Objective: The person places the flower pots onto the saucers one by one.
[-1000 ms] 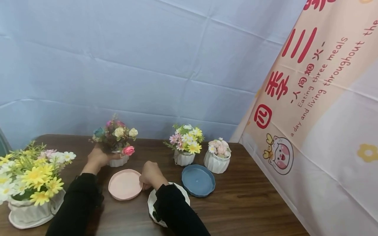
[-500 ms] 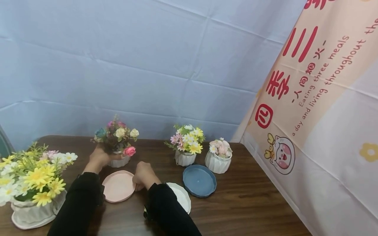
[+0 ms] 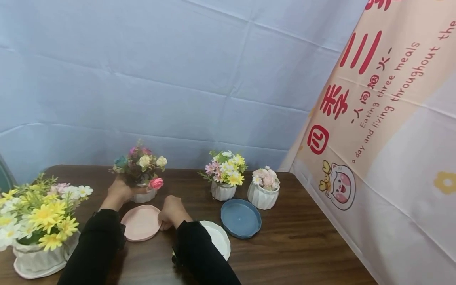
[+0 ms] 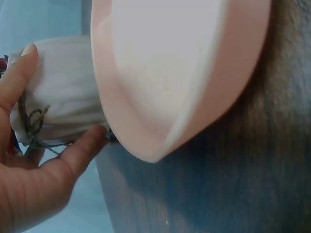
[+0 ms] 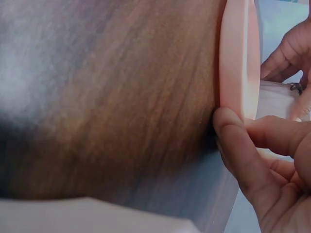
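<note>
My left hand (image 3: 119, 193) grips a small white pot of artificial roses (image 3: 145, 196) at the back left of the table. In the left wrist view, the fingers curl round the pot (image 4: 68, 87), and a twine bow hangs at its rim. A shallow pink saucer (image 3: 140, 223) lies just in front of that pot. The thumb and fingers of my right hand (image 3: 173, 212) pinch the saucer's right edge, as the right wrist view shows on the pink rim (image 5: 233, 63). The roses are mostly out of sight in both wrist views.
A white saucer (image 3: 219, 239), partly behind my right sleeve, and a blue saucer (image 3: 240, 218) lie to the right. Two potted flower arrangements, a daisy pot (image 3: 223, 192) and a pale rose pot (image 3: 263, 197), stand behind them. A larger daisy pot (image 3: 39, 259) sits on a saucer at front left.
My right hand has slid the pink saucer left, with the larger shift in the first half second. The left hand keeps its grip on the rose pot, which stays nearly in place.
</note>
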Demonstrator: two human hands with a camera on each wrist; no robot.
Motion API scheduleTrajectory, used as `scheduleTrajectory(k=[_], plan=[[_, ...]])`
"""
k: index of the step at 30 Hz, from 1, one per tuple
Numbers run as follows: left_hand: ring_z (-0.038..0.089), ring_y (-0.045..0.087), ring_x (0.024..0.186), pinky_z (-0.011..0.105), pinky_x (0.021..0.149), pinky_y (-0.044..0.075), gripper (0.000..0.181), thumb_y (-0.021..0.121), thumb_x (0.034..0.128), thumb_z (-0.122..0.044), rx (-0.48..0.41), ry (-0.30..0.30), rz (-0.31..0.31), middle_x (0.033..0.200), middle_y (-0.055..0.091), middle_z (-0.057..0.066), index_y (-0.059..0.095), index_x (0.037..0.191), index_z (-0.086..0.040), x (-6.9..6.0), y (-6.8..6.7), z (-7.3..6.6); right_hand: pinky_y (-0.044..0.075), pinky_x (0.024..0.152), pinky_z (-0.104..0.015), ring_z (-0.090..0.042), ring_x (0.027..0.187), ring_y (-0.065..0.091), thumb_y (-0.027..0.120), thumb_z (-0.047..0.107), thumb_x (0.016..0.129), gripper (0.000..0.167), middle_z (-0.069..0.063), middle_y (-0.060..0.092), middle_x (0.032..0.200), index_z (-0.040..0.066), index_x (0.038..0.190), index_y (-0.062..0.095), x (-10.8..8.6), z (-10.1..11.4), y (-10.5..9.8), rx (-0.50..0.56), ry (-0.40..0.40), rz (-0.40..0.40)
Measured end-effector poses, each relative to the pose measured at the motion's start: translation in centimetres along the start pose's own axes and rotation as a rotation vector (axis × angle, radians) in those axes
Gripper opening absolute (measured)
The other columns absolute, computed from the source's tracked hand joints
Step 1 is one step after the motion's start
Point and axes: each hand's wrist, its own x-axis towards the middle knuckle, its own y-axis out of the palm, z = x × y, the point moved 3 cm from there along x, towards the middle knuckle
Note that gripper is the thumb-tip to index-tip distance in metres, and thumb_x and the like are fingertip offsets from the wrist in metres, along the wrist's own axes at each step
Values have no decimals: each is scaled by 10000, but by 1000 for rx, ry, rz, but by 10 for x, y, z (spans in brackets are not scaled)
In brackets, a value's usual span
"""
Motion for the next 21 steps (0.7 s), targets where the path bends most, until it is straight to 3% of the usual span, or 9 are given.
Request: scheduleTrajectory(k=[5,10,15,21], plan=[[534,391,1132,488,776,505,1023,792,708,-230,-70,-25,2,1344,261,399,130,1395,137,-2,-1,0,451,377,-180,-117,337,551,735,-41,667,182,-28,521,375,15,527,633,-1,6,1,-145,-60,-40],[527,399,1129,477,775,508,1021,796,703,-235,-61,-30,-4,1342,275,390,137,1392,131,0,1,2,497,601,-154,-79,316,517,768,37,665,114,-5,494,351,10,615,669,0,9,0,-277,-62,-73],[530,367,1157,496,815,487,1001,789,707,-237,-53,-29,-9,1337,280,389,154,1386,135,2,2,3,509,608,-172,-96,299,507,797,-2,616,129,-15,485,342,-19,624,669,0,10,1,-247,-24,-85],[525,401,1128,436,700,539,963,796,696,-218,-57,7,-22,1317,307,381,201,1370,125,4,3,4,501,570,-160,-112,314,528,826,-33,554,179,-21,499,353,-7,567,649,0,9,3,-214,2,-107]])
